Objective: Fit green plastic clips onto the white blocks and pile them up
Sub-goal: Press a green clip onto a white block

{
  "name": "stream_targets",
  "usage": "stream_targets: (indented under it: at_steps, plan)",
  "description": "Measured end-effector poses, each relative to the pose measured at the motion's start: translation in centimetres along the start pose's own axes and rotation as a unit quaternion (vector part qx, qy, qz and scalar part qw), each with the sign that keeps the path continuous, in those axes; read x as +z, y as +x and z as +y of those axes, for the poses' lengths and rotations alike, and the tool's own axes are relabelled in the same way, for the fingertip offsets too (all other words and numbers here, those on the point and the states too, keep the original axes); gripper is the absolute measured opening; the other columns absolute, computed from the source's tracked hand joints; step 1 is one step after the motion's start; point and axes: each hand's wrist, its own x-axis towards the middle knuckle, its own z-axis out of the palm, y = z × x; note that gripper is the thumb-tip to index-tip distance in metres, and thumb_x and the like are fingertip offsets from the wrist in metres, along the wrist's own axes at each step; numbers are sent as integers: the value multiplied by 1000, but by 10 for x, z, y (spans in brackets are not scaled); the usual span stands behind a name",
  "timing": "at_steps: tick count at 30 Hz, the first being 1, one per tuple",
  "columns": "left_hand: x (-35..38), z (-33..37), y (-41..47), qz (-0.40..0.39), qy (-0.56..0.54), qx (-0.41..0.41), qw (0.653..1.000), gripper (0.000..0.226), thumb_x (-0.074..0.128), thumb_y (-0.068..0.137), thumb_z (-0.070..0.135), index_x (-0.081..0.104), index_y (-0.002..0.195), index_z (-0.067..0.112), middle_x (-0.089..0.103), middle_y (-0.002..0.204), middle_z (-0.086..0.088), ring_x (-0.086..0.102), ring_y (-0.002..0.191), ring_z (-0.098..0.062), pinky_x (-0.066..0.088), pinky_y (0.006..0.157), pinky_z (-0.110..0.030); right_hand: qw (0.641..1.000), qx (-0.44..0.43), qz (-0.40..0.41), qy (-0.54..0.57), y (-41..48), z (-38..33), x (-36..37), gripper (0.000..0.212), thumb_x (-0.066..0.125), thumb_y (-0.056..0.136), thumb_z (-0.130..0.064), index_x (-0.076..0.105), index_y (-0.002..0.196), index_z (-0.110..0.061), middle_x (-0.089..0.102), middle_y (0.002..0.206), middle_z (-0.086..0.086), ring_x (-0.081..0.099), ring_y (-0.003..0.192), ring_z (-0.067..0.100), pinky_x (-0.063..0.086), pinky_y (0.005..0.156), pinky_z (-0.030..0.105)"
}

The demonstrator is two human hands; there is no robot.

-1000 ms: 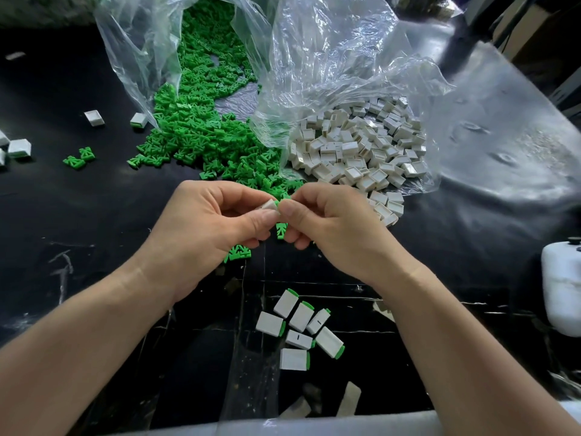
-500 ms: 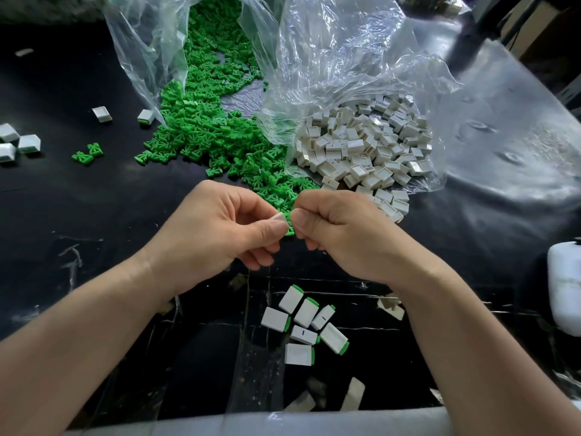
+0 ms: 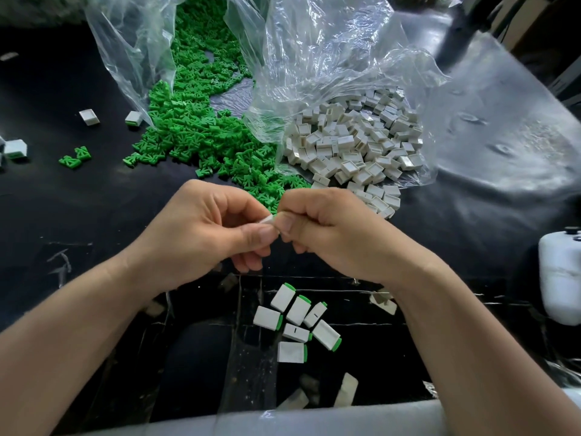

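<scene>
My left hand (image 3: 201, 234) and my right hand (image 3: 333, 234) meet at the middle of the view and pinch one small white block (image 3: 268, 219) between their fingertips; only its corner shows. Any clip on it is hidden. Behind the hands a heap of green clips (image 3: 195, 133) spills from a clear bag. To its right lies a heap of white blocks (image 3: 355, 149) on another clear bag. Below my hands several finished blocks with green ends (image 3: 297, 320) lie together on the black table (image 3: 63, 215).
Loose white blocks (image 3: 89, 117) and a pair of green clips (image 3: 74, 158) lie at the far left. A white plastic container (image 3: 561, 278) stands at the right edge. Crumpled clear bags (image 3: 330, 58) rise at the back. A grey edge (image 3: 283, 420) runs along the table's front.
Both hands stayed together, working the block between the fingertips. The green clip seen between the fingers earlier no longer shows.
</scene>
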Motion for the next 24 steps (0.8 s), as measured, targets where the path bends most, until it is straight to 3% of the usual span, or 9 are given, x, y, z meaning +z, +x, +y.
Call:
stream_targets:
  at_steps: [2, 4, 6, 8, 11, 14, 17, 20, 24]
  plan:
    - [1, -1, 1, 23, -28, 20, 999, 16, 72, 64, 22, 70, 70, 7, 68, 62, -9, 63, 51, -15, 51, 48, -21, 990, 12, 28, 138, -1, 1, -1, 25, 54, 88, -29, 53, 67, -14, 54, 58, -5, 51, 55, 7, 44, 51, 24]
    - [3, -2, 3, 47, -54, 33, 997, 16, 78, 63, 20, 71, 74, 11, 70, 72, -5, 65, 65, -12, 53, 59, -20, 964, 42, 38, 260, -1, 2, -3, 39, 46, 75, -49, 58, 70, -12, 59, 57, -6, 53, 52, 4, 41, 49, 16]
    - [4, -4, 5, 74, -76, 43, 993, 8, 75, 62, 17, 73, 69, 21, 70, 89, 2, 64, 86, -7, 52, 75, -19, 933, 89, 7, 347, 0, 2, -2, 54, 37, 68, -61, 60, 73, -13, 64, 64, -1, 57, 57, 9, 41, 51, 19]
    - [4, -3, 5, 86, -91, 49, 991, 12, 79, 57, 19, 73, 66, 24, 68, 98, 3, 63, 94, -6, 50, 83, -21, 910, 113, -31, 399, 3, 2, 3, 60, 32, 68, -63, 61, 80, -12, 65, 73, 4, 58, 63, 14, 40, 53, 23]
    - [9, -1, 1, 55, -120, 45, 990, 12, 66, 61, 18, 70, 71, 12, 68, 99, -2, 65, 79, -18, 53, 65, -21, 874, 108, -83, 466, 6, -1, 14, 60, 30, 71, -61, 57, 90, -10, 61, 78, 7, 57, 65, 16, 37, 54, 24]
    - [13, -1, 0, 56, -134, 44, 988, 15, 64, 63, 15, 67, 75, 6, 69, 85, -1, 53, 63, -28, 51, 52, -24, 853, 100, -106, 501, 7, -4, 16, 59, 28, 72, -60, 57, 90, -11, 60, 77, 7, 55, 63, 14, 38, 53, 22]
    - [13, 1, 0, 60, -125, 54, 989, 17, 64, 64, 17, 67, 76, 6, 63, 70, -8, 51, 53, -24, 47, 47, -23, 852, 89, -90, 507, 6, -5, 16, 52, 31, 73, -57, 57, 85, -13, 59, 73, 7, 53, 61, 14, 38, 52, 22]
    - [15, -1, 0, 61, -108, 63, 990, 18, 62, 68, 16, 64, 81, 5, 61, 56, 3, 49, 42, -8, 43, 44, -17, 863, 89, -55, 494, 6, -6, 18, 50, 34, 73, -54, 56, 79, -9, 59, 68, 8, 49, 56, 13, 38, 51, 22]
    - [16, -4, 1, 68, -113, 67, 989, 17, 61, 69, 11, 63, 83, 2, 57, 52, 5, 48, 41, -7, 43, 45, -17, 868, 97, -33, 486, 6, -7, 21, 45, 33, 87, -46, 55, 74, -10, 57, 63, 6, 47, 54, 12, 38, 51, 21]
